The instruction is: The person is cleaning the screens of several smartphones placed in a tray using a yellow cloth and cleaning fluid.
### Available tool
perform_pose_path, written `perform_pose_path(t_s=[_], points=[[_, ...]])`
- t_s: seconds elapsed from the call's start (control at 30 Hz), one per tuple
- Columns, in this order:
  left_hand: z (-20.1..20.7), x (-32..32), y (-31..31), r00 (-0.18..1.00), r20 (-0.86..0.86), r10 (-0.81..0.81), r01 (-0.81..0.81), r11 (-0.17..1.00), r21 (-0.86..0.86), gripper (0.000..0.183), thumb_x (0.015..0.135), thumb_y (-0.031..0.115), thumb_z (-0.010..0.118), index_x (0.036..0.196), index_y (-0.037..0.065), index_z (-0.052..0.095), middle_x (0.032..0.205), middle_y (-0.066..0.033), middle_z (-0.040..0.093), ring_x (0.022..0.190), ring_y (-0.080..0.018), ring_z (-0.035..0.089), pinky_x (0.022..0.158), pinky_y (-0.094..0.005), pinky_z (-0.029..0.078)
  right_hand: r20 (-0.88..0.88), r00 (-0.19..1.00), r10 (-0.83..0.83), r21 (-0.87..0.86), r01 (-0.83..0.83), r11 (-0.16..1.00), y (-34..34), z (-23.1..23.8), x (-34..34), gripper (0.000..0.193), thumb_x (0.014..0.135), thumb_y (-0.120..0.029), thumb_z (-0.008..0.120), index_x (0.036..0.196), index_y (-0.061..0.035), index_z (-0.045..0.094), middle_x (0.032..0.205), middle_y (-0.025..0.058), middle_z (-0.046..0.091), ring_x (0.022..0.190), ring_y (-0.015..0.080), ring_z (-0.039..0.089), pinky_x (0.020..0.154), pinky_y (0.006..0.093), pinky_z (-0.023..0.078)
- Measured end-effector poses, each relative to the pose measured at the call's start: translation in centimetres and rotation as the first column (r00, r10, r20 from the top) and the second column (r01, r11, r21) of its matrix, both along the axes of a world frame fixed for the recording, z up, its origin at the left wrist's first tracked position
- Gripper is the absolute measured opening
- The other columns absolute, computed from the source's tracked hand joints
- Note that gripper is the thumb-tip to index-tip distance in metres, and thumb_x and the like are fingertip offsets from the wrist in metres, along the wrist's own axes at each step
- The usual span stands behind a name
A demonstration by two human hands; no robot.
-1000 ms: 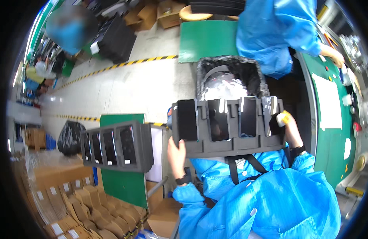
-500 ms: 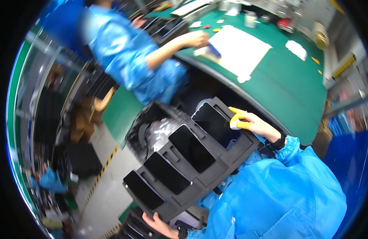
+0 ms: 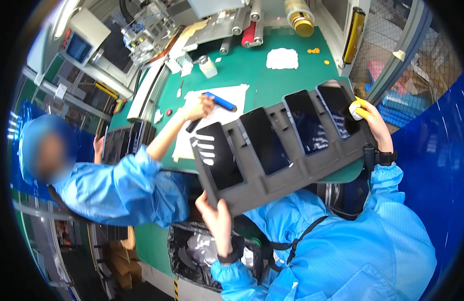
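Tray: dark grey moulded tray [image 3: 272, 165] with four slots, held in the air across the middle of the frame, tilted up toward the right, over the near edge of the green table [image 3: 257, 75].
Tray contents: four black phones, screens up, one in each slot [image 3: 304, 123].
Left hand: left hand [image 3: 217, 215] at lower centre, fingers curled tight round the tray's lower left corner, thumb on the rim; forearm rises from a blue sleeve below.
Right hand: right hand [image 3: 371, 120] at right of centre, closed on the tray's upper right end; yellow finger cots [image 3: 359, 108] on the fingertips; black wrist strap [image 3: 377, 156]; arm stretched upward.
Co-worker: person in blue at left, hand [image 3: 201, 106] on white paper [image 3: 212, 115] beside a blue tool [image 3: 219, 102].
Below: black bin [image 3: 191, 253] with clear plastic, lower centre.
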State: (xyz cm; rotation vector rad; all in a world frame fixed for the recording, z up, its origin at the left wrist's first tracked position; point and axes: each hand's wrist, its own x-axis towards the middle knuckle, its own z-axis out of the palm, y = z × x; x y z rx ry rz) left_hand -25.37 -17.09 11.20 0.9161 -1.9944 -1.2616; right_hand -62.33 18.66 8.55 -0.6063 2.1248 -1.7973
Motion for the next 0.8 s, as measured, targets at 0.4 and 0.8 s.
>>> perform_pose_path(t_s=[0.4,0.8], points=[[-5.5,-23.1,-9.0,0.956,0.187,-0.225,0.279,0.893,-0.354,0.038,0.080,0.005,0.056,0.115,-0.007,0.055,0.103,-0.0286,0.061,0.096,-0.0452,0.056,0.086,-0.0501,0.044,-0.238,0.899,-0.366,0.147,0.406,0.902,5.1,-9.0,-8.9,0.024,0.092,-0.010,0.054,0.112,0.0001,0.063,0.111,0.0035,0.061,0.104,0.0141,0.054,0.093,0.0257,0.040],[-7.2,-22.5,-8.3,0.992,0.129,0.010,0.076,0.760,-0.646,0.011,0.068,0.005,0.059,0.074,-0.002,0.065,0.096,-0.0264,0.059,0.091,-0.0409,0.056,0.082,-0.0488,0.047,-0.645,0.753,-0.126,0.232,0.350,0.908,-2.1,-1.1,-9.3,0.041,0.101,-0.020,0.049,0.135,0.0027,0.050,0.143,0.0199,0.046,0.131,0.0310,0.044,0.112,0.0371,0.030]])
